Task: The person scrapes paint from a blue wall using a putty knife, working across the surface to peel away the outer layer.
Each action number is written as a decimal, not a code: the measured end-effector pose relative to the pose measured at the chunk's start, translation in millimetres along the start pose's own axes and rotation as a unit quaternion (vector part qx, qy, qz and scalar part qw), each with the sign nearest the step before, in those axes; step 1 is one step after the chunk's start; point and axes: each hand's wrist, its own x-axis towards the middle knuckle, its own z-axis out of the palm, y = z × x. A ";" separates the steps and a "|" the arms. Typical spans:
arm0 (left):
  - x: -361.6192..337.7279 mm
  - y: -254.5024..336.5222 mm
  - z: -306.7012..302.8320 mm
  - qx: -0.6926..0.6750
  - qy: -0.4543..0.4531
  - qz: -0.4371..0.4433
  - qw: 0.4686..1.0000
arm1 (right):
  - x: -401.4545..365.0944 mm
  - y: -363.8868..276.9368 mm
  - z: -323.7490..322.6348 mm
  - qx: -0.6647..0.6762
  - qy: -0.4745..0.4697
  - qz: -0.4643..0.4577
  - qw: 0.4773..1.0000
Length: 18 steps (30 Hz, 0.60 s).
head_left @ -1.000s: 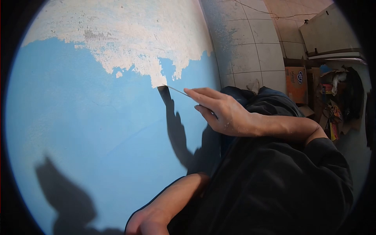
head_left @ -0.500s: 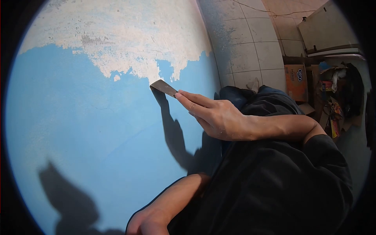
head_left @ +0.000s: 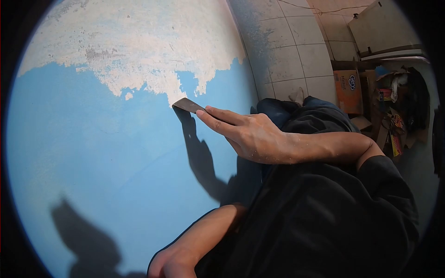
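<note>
A person in a dark shirt (head_left: 324,213) works close to a wall (head_left: 106,162), and from where I stand, matching the head camera's view, the right hand (head_left: 255,138) has hold of a scraper (head_left: 188,104). The grip is firm enough to see: two fingers lie extended along the flat of the blade, the rest of the hand curled behind it. The scraper slants away from the fingertips, its far edge meeting the wall at the tip of a narrow tongue of the pale patch (head_left: 130,46), right where it borders the blue paint. Pale flecks dot the wrist.

The bare left arm (head_left: 204,238) bends across the foreground, beside the wall; the left hand is hidden, and I cannot tell what it grips, if anything. A shadow (head_left: 199,160) of the working arm runs across the blue, joining the blade at its edge, while a second shadow (head_left: 88,236) falls lower on the wall.

Beyond the hand, blue jeans (head_left: 273,109) and a foot (head_left: 297,96) show against pale floor tiles (head_left: 317,60), smudged blue along the wall. An orange box (head_left: 347,95) lettered "Gery" sits near assorted clutter (head_left: 396,132), below a pale panel (head_left: 384,30).
</note>
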 end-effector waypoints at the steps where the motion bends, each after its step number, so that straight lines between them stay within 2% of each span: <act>1: -0.9 0.6 0.8 -0.002 0.001 -0.003 1.000 | -0.4 0.8 1.4 0.001 0.006 -0.001 1.000; 6: -1.2 -1.1 0.6 -0.011 0.007 0.002 1.000 | 11.9 11.5 14.5 0.015 0.054 0.000 0.998; 12: -0.5 -1.9 -1.9 -0.021 -0.003 -0.004 1.000 | 3.0 0.6 5.9 0.044 0.006 0.007 0.999; 15: 0.3 -1.7 -0.8 -0.027 -0.004 0.003 1.000 | 25.2 13.4 0.1 0.058 0.024 0.045 0.997; 18: -0.3 -3.6 1.9 -0.052 0.012 0.016 0.998 | 19.3 11.7 4.3 0.060 0.043 0.025 0.997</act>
